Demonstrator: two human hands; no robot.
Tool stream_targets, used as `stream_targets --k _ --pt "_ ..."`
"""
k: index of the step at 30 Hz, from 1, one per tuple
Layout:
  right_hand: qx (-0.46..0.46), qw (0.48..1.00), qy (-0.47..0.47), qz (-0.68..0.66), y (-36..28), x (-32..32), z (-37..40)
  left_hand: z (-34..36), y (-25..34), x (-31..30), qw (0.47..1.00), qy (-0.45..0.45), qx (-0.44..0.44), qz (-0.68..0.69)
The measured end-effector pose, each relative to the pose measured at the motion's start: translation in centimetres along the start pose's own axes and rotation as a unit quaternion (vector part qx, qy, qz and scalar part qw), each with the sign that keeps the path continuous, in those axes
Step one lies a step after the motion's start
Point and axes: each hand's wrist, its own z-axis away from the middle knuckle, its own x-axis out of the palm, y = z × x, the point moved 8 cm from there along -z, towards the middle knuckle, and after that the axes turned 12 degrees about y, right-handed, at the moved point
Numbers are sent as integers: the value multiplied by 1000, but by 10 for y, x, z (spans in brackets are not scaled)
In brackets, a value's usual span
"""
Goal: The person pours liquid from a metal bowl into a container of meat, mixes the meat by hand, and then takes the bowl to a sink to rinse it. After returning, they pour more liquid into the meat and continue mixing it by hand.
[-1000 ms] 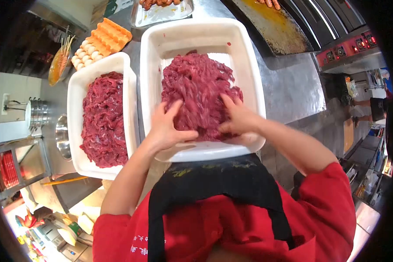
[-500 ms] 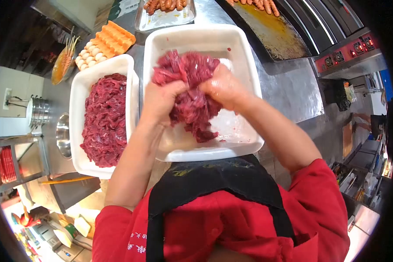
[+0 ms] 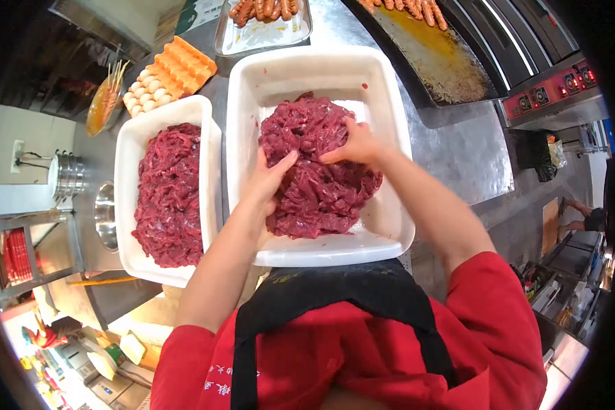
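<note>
A mound of raw sliced red meat [image 3: 314,195] lies in the large white tub [image 3: 321,258] in front of me. My left hand [image 3: 265,183] grips the meat's left side, with its thumb on top and its other fingers partly hidden against the pile. On the upper right, my right hand [image 3: 361,145] takes hold of the same meat, thumb pointing inward and fingertips sunk into it. Both hands are inside the tub, their thumbs close to each other. To the left stands a second white tub [image 3: 121,198], filled with similar meat [image 3: 171,205].
Eggs [image 3: 145,93] sit in an orange carton [image 3: 188,65] behind the left tub. Sausages [image 3: 263,9] lie on a metal tray [image 3: 263,49] at the back. A greasy griddle [image 3: 451,78] is at the upper right. A steel bowl [image 3: 105,215] stands at far left.
The clump of meat that both hands were squeezing and lifting is now lower, spread into a broad mound in the tub. My hands have loosened from tight fists to a wider grasp.
</note>
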Motion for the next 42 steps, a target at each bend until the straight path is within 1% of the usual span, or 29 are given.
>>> stream_targets --k 1,3,4,5,7,10,12,13,15,16,17,18,19,20,21,22,23,24,25,27,29,30,33,36,38,39,40,41,42 --pt "-52 992 30 -108 6 27 -14 3 -4 10 998 3 -42 55" --pt "-2 928 -103 -359 -31 40 30 -1 -20 7 987 96 -128 -13" --pt "-26 898 -132 -419 -40 49 39 0 -16 5 988 96 -123 -13" --pt "-56 863 -158 -476 -58 45 45 -1 -8 15 992 35 -109 51" --pt "-91 852 -130 -498 -67 30 55 11 -4 21 977 -80 -105 168" --pt "-141 878 -79 -451 -103 -33 71 32 36 19 980 -84 -61 172" --pt "-195 868 -7 -456 -112 -61 62 34 51 14 978 -87 -31 185" --pt "-253 885 75 -383 -115 -78 56 38 52 17 978 -88 -28 187" --pt "-281 884 132 -350 -131 -104 61 57 68 24 985 -59 141 75" --pt "-238 893 139 -356 -135 -106 59 59 68 23 958 -24 251 -140" --pt "-238 893 140 -355 -139 -102 58 61 60 35 934 -44 282 -216" --pt "-214 913 139 -318 -137 -90 54 55 37 38 867 -71 280 -406" --pt "-189 931 138 -281 -130 -79 47 49 12 34 763 -94 267 -581" --pt "-270 949 47 -159 -125 -42 36 56 8 29 744 -96 308 -585" --pt "-343 938 -44 -33 -112 -8 30 61 9 24 724 -98 349 -588" --pt "-401 910 -88 60 -103 3 42 54 11 15 760 -131 296 -564" --pt "-454 868 -133 153 -94 14 52 46 28 10 759 -131 295 -566" --pt "-456 867 -135 151 -96 14 44 34 47 4 760 -108 267 -583" --pt "-418 879 -75 218 -94 9 25 20 59 2 760 -85 236 -600" --pt "-368 886 7 282 -100 -2 -7 -4 83 15 706 5 423 -568" --pt "-352 891 41 283 -95 7 -45 -53 68 28 646 14 415 -640" --pt "-351 895 16 276 -88 22 -58 -69 60 30 645 14 415 -642" --pt "-319 912 -5 260 -79 34 -54 -96 41 37 676 -16 341 -654" --pt "-287 937 22 200 -54 39 -38 -84 19 25 753 -2 203 -626" --pt "-204 977 -19 60 -35 45 -26 -56 7 18 892 -23 100 -440" --pt "-145 988 -46 -24 -31 43 -16 -58 -22 9 967 -40 16 -250" --pt "-53 986 -106 -121 -19 65 -11 -35 -24 17 991 -29 -107 -75" --pt "42 964 -138 -224 -5 84 -8 -37 -60 15 946 -69 -310 66" --pt "2 953 -112 -281 -30 53 17 -7 -15 30 972 -47 -226 43"
